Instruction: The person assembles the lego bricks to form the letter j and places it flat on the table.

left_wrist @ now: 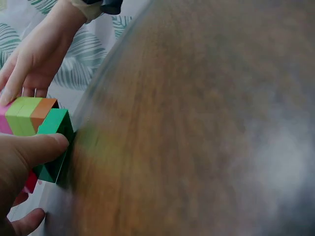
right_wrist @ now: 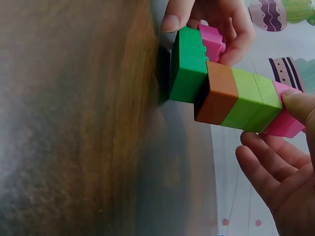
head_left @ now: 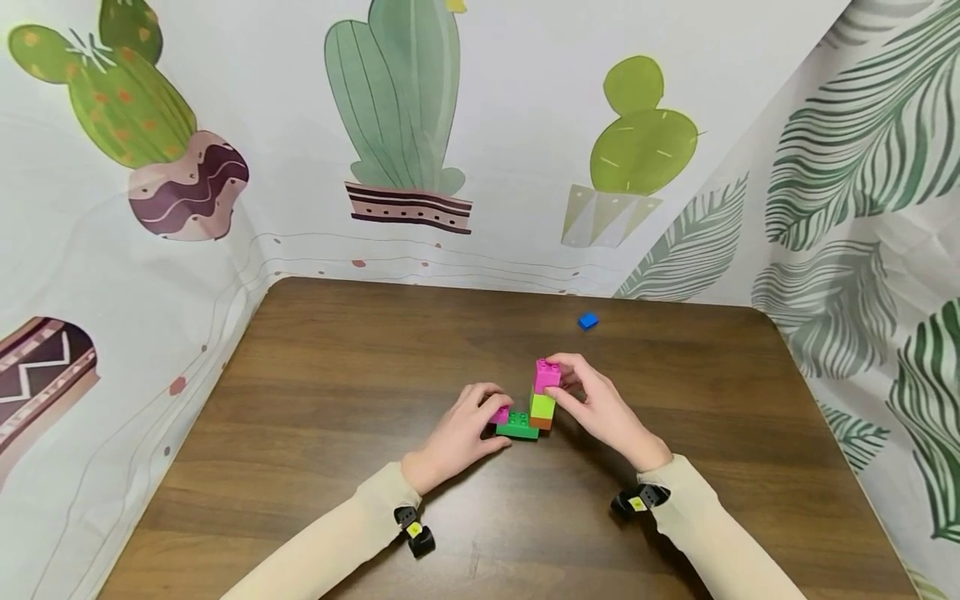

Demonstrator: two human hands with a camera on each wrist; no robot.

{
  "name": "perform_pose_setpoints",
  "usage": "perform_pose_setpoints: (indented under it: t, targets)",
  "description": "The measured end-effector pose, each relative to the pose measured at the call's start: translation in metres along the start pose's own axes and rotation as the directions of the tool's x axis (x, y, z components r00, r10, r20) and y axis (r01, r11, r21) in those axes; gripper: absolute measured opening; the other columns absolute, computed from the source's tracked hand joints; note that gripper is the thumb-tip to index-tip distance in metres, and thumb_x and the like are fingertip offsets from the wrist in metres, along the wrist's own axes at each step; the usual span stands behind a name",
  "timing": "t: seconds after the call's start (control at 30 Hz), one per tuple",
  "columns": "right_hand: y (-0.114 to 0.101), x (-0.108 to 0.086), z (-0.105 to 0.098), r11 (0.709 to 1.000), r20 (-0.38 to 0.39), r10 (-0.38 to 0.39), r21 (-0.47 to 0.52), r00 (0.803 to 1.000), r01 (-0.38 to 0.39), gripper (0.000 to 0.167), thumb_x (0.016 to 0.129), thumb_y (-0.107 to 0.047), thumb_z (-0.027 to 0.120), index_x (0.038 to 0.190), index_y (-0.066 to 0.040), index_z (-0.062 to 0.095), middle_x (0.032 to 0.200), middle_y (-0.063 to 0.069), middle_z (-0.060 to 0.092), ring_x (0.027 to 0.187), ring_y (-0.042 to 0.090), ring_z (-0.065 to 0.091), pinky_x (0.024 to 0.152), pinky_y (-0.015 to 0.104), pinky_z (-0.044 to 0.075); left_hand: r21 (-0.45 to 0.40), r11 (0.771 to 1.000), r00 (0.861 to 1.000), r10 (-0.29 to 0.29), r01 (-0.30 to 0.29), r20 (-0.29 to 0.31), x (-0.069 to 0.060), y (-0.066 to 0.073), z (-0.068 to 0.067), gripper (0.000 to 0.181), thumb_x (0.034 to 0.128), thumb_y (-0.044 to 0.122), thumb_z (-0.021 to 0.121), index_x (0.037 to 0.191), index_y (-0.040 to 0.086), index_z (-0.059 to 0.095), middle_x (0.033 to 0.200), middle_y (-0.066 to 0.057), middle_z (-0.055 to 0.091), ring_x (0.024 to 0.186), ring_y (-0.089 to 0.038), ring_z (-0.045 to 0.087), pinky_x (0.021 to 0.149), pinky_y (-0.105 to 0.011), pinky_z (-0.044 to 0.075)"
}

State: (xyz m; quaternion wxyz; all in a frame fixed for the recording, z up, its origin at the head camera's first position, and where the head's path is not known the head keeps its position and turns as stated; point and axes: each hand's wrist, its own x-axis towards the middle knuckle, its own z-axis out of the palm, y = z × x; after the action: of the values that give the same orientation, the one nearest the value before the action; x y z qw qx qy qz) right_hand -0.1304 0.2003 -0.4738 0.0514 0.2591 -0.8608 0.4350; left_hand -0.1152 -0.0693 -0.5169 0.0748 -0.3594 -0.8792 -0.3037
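My left hand (head_left: 465, 425) grips the green toy brick (head_left: 517, 427) at its left end, the thumb (left_wrist: 54, 145) lying along its near side. Under those fingers a small pink brick (head_left: 501, 415) is partly hidden on top of the green one. At the green brick's right end rises a column: an orange brick (right_wrist: 216, 93), then two lime bricks (right_wrist: 251, 98), with a pink brick (head_left: 547, 377) at the top. Thumb and fingers of my right hand (head_left: 606, 410) pinch this top pink brick. How the orange brick meets the green one is hard to tell.
A loose blue brick (head_left: 588, 321) lies near the back of the brown wooden table (head_left: 360, 350). Behind the table and along both sides hangs a white cloth (head_left: 517, 125) printed with cacti and leaves. Each sleeve carries a small black wrist device (head_left: 415, 532).
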Motion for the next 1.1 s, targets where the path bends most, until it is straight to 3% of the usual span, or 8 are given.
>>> perform_pose_setpoints:
  t: [0.23,0.4,0.57,0.73,1.1]
  targets:
    - [0.015,0.013,0.004,0.992,0.032,0.091,0.083,0.995,-0.094,0.041,0.100,-0.011,0.071,0.138,-0.010,0.054,0.111,0.011,0.069,0.091,0.021,0.069,0.076,0.029,0.057,0.005,0.999,0.999,-0.044,0.044,-0.008,0.000,-0.001,0.006,0.053,0.0892,0.026,0.085,0.134,0.010,0.061,0.128,-0.008,0.060,0.118,-0.024,0.056,0.099,-0.038,0.053]
    - [0.023,0.020,0.005,0.984,0.064,0.162,0.064,0.985,-0.166,0.038,0.100,-0.015,0.071,0.136,-0.011,0.057,0.120,0.013,0.067,0.088,0.022,0.068,0.067,0.029,0.056,-0.038,0.995,0.995,-0.095,0.094,-0.023,0.001,-0.003,0.007,0.059,0.0874,0.020,0.086,0.137,0.005,0.059,0.125,-0.009,0.066,0.115,-0.024,0.060,0.100,-0.040,0.052]
    - [0.028,0.025,0.006,0.976,0.086,0.213,0.025,0.973,-0.216,0.039,0.101,-0.018,0.071,0.137,-0.009,0.060,0.124,0.012,0.065,0.089,0.020,0.065,0.067,0.029,0.055,-0.033,0.994,0.994,-0.106,0.105,-0.028,0.001,-0.004,0.008,0.054,0.0864,0.021,0.087,0.131,0.004,0.062,0.118,-0.008,0.069,0.109,-0.023,0.063,0.096,-0.040,0.053]
    - [0.033,0.029,0.008,0.966,0.103,0.251,0.034,0.963,-0.255,0.040,0.102,-0.023,0.070,0.137,-0.009,0.057,0.125,0.015,0.066,0.080,0.019,0.061,0.059,0.030,0.052,-0.029,0.992,0.992,-0.124,0.123,-0.035,0.002,-0.003,0.007,0.050,0.0865,0.025,0.087,0.126,0.005,0.064,0.113,-0.005,0.069,0.103,-0.021,0.063,0.093,-0.039,0.054]
    - [0.040,0.033,0.012,0.959,0.105,0.283,-0.049,0.953,-0.279,0.036,0.102,-0.025,0.069,0.131,-0.005,0.064,0.120,0.013,0.068,0.090,0.020,0.062,0.078,0.036,0.052,-0.050,0.988,0.988,-0.147,0.145,-0.036,0.002,0.000,0.006,0.046,0.0858,0.031,0.087,0.121,0.009,0.070,0.113,-0.004,0.068,0.100,-0.019,0.060,0.088,-0.040,0.052]
